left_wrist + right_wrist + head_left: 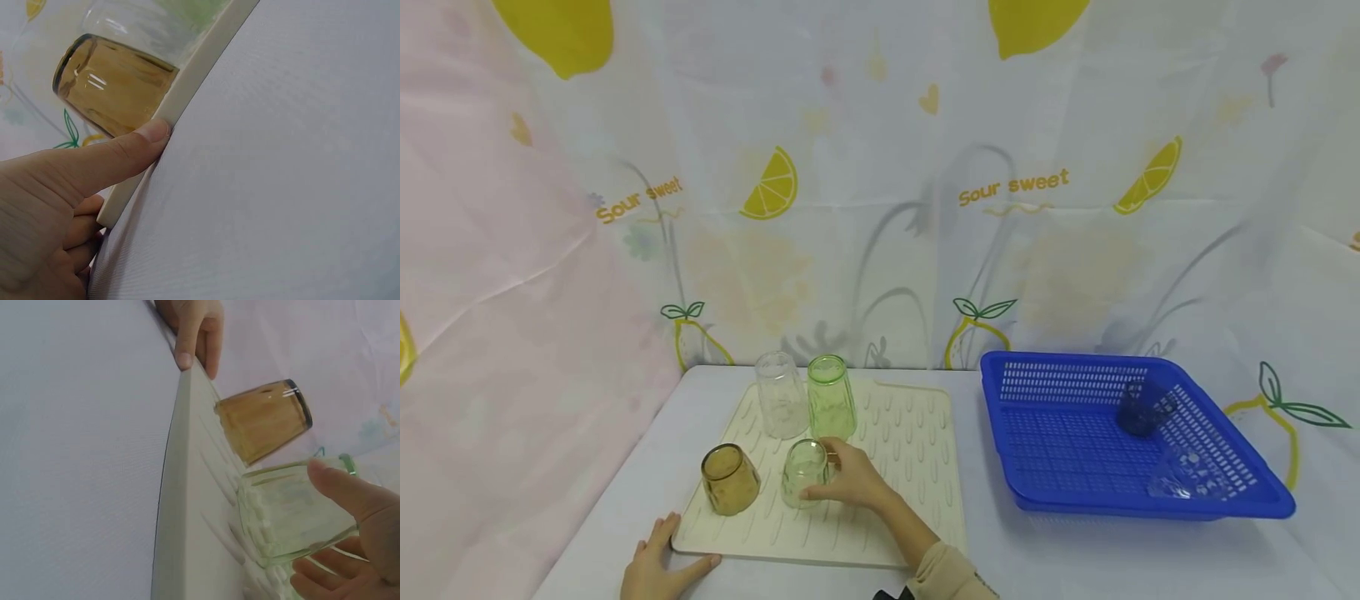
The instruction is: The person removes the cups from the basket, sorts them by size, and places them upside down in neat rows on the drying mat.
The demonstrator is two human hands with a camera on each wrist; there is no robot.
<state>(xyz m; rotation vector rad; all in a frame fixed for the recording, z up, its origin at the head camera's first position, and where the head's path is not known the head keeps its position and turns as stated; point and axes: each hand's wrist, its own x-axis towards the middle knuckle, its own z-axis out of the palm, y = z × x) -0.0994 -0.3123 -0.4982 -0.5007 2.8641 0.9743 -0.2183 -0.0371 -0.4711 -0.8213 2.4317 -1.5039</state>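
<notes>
My right hand (850, 475) holds a short pale green glass (806, 475), with the thumb on its near side and the fingers around the far side. The glass's base is at the cream draining mat (910, 500); in the right wrist view, fingers and thumb flank the glass (294, 512). My left hand (658, 567) grips the mat's near left corner, thumb against the front edge and fingers along the left side. An amber glass (730, 482) stands on the mat between the hands. Behind are a tall clear glass (782, 400) and a tall green glass (831, 400).
To the right of the mat sits a blue plastic basket (1022, 497) with a dark glass (1138, 408) and a clear, patterned item (1187, 475) inside. A lemon-print cloth (880, 250) hangs behind the white table (992, 533).
</notes>
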